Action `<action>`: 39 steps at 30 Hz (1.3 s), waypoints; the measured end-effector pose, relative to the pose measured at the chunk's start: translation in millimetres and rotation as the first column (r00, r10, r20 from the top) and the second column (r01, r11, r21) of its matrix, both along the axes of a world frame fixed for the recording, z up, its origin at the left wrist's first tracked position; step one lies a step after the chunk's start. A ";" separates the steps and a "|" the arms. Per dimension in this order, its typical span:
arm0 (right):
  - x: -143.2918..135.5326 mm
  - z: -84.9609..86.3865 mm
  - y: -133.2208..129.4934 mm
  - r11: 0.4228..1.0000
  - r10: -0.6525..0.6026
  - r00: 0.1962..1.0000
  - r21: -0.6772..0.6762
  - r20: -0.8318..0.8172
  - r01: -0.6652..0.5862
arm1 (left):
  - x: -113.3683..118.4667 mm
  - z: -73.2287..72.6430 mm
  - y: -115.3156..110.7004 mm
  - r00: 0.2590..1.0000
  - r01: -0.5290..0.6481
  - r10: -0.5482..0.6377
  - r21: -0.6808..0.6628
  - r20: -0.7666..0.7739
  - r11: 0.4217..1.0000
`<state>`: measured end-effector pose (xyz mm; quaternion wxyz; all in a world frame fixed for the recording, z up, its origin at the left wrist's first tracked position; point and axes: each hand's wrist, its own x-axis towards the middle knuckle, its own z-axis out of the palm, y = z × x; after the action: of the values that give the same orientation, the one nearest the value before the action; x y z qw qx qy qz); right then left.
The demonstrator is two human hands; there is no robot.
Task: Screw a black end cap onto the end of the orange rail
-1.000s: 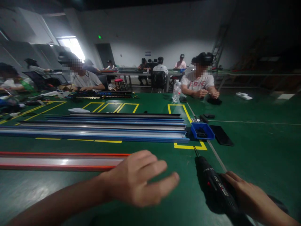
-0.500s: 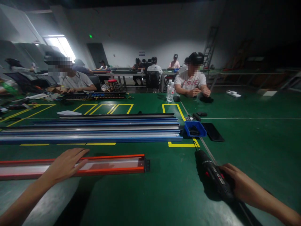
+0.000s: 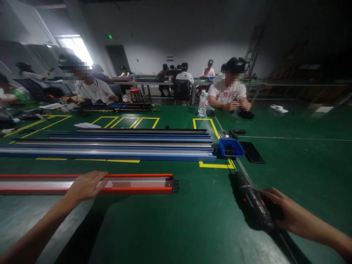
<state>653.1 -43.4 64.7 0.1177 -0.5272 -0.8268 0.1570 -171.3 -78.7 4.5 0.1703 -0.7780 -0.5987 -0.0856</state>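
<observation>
My left hand (image 3: 85, 185) lies across an orange-edged rail (image 3: 141, 190), its fingers over the far edge and the thumb on the near side. A black cap (image 3: 176, 185) closes the rail's right end. On the right, my right hand (image 3: 283, 209) is closed at the side of a black cordless drill (image 3: 254, 205), and the grip under the fingers is hidden. The drill's thin bit (image 3: 231, 165) points away from me, towards a blue bin (image 3: 231, 148) of small dark parts.
Several blue and black rails (image 3: 115, 151) lie side by side beyond the orange one. A black phone-like slab (image 3: 252, 152) is beside the bin. Clear bottles (image 3: 203, 105) stand farther back. One co-worker (image 3: 228, 91) sits across the green table (image 3: 181, 234), another (image 3: 93, 90) at the far left.
The view has shifted slightly. The orange rail now looks straighter, with my left hand at the same spot on it. The drill has shifted slightly left relative to the yellow tape, my right hand beside it.
</observation>
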 end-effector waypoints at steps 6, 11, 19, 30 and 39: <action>12.7 9.0 -4.1 0.994 0.024 0.999 -0.107 -0.044 -0.029 | 16.9 0.3 -4.7 1.000 -0.016 0.016 0.001 -0.013 1.000; -32.8 19.2 -6.0 0.998 -0.009 0.999 -0.059 -0.035 0.007 | 39.7 1.8 -8.0 0.998 -0.055 0.056 -0.051 0.022 0.997; -146.2 0.4 -17.9 0.898 0.228 0.954 0.337 0.194 -0.283 | 79.5 7.9 -10.8 1.000 0.012 -0.012 0.010 -0.008 1.000; -219.0 0.0 -18.0 0.839 0.408 0.895 0.313 0.181 -0.446 | 151.5 20.2 -16.6 0.987 0.159 -0.150 0.196 -0.057 0.968; -225.2 -16.3 -23.9 0.875 0.350 0.919 0.287 0.180 -0.390 | 215.7 24.2 -21.7 0.981 0.192 -0.184 0.211 -0.055 0.958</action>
<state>427.9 -67.3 48.4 0.1176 -0.3418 -0.9323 0.0091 44.4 -100.4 28.7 0.2550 -0.8097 -0.5062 -0.1522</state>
